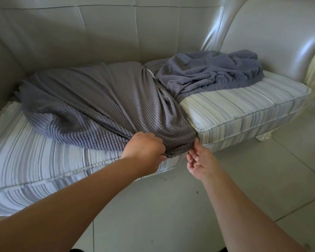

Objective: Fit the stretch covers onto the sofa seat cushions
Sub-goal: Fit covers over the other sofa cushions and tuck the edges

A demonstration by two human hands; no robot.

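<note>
- left hand (145, 148) clenched on grey cover (102, 106) edge, lower mid frame
- right hand (201, 160) palm up, fingers loose, thumb touching cover hem
- 2nd cover (211, 71) bunched on right cushion (244, 110), upper right

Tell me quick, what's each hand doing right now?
Left hand: closed grip on the cover hem at the cushion corner.
Right hand: palm up, fingers loosely curled, thumb touching the cover edge; a grip cannot be told.

Left cushion (25, 160) partly cut off, perhaps.
</note>
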